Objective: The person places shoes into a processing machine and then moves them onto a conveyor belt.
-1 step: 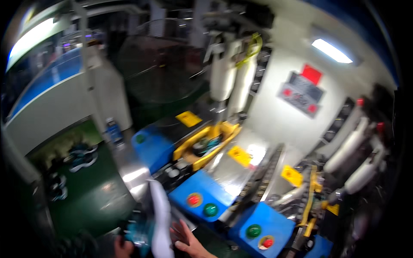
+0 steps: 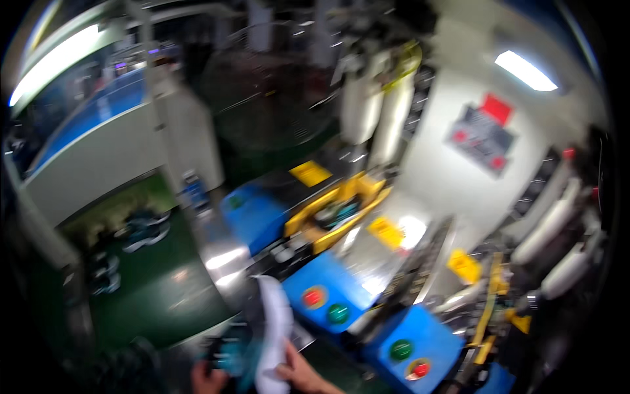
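shoe (image 2: pixel 231 354): teal (sole (image 2: pixel 273 328): white) | control box (image 2: pixel 325 281): blue | red button (image 2: pixel 312 298) | green button (image 2: pixel 338 314) | floor (image 2: pixel 154 302): dark green

Both bare hands sit low, near the lower edge and side by side with a gap between them. The left hand (image 2: pixel 209 379) is cut off by that edge, its fingers bent and its finer pose blurred, with the wrist out of view. The right hand (image 2: pixel 300 370) slants up and leftward from its wrist (image 2: pixel 324 386), at the lower edge, the fingers (image 2: pixel 289 352) pointing upward and the thumb (image 2: pixel 283 372) reaching left below them, apart from their tips.
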`<state>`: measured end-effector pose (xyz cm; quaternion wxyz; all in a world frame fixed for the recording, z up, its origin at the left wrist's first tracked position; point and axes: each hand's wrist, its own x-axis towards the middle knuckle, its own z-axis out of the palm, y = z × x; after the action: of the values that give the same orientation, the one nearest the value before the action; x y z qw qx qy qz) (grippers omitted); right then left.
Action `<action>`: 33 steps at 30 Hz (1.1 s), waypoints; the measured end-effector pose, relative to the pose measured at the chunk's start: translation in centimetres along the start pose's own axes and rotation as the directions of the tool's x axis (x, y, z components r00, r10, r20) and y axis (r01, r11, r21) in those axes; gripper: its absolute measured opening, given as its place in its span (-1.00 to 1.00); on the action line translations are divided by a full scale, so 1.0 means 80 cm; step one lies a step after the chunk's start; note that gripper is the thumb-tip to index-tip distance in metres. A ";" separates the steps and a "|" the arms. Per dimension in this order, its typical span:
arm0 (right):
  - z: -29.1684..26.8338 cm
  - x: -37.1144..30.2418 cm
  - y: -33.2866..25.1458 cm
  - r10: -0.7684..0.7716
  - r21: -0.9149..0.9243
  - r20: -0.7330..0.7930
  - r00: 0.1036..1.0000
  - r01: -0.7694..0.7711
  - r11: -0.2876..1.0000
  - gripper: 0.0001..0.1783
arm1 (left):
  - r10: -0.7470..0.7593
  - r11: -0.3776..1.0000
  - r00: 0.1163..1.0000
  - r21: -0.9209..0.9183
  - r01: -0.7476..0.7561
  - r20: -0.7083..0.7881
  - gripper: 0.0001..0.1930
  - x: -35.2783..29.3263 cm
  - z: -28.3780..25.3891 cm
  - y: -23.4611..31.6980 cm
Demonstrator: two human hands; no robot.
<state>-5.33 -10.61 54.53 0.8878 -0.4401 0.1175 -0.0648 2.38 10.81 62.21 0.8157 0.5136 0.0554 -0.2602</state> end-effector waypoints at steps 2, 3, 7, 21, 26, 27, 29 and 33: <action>-0.006 -0.017 0.010 0.241 0.119 0.169 0.956 -0.262 0.958 -0.34 | 0.092 0.919 0.972 0.395 0.001 -0.215 -0.51 -0.072 0.017 -0.035; 0.007 -0.011 0.010 0.320 0.096 0.258 0.911 -0.354 0.930 -0.42 | 0.248 0.811 0.950 0.577 -0.096 -0.191 -0.52 -0.082 0.016 -0.055; 0.037 -0.062 0.051 0.573 0.081 0.020 0.820 -0.572 0.816 -0.36 | 0.415 0.790 0.772 0.229 -0.568 0.482 -0.33 -0.044 -0.017 -0.023; 0.249 0.015 0.449 0.328 -0.727 -0.093 0.940 -0.289 0.623 -0.24 | 0.612 0.787 0.484 0.420 -0.452 -0.626 -0.74 -0.033 -0.332 0.086; 0.330 0.030 0.496 0.038 -0.850 -0.035 0.999 -0.050 0.525 -0.07 | 0.567 0.807 0.531 0.296 -0.510 -0.630 -0.65 -0.033 -0.412 0.147; 0.328 0.047 0.476 0.160 -0.794 -0.064 0.985 -0.147 0.590 -0.04 | 0.544 0.818 0.575 0.233 -0.526 -0.611 -0.64 -0.021 -0.416 0.157; 0.311 0.069 0.464 0.220 -0.673 -0.104 0.970 -0.232 0.702 -0.19 | 0.515 0.840 0.658 0.169 -0.516 -0.549 -0.59 0.003 -0.423 0.167; 0.313 0.097 0.322 0.529 -0.097 -0.212 0.822 -0.556 0.826 -0.35 | 0.558 0.825 0.804 0.242 -0.511 -0.205 -0.59 0.073 -0.408 0.181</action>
<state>9.12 22.43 47.47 0.8187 -0.4482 0.3204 0.1618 20.18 41.83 56.62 0.7925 0.6079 -0.0057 0.0489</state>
